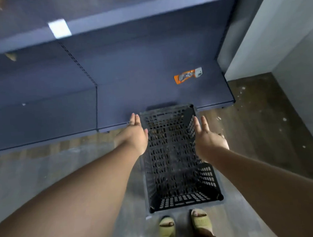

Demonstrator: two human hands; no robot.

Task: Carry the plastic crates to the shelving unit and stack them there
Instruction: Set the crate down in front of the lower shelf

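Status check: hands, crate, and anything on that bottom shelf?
Left hand and right hand open, flanking the black perforated plastic crate, no grip. Crate on the floor before the blue-grey metal shelving unit. Small orange packet lying on the bottom shelf.

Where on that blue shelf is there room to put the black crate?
The bottom shelf is bare from the upright divider across to the orange packet; left of the divider is bare too. Only the right corner, by the packet, is taken. The crate sits between the open left hand and right hand.

no readable text, labels too blurred
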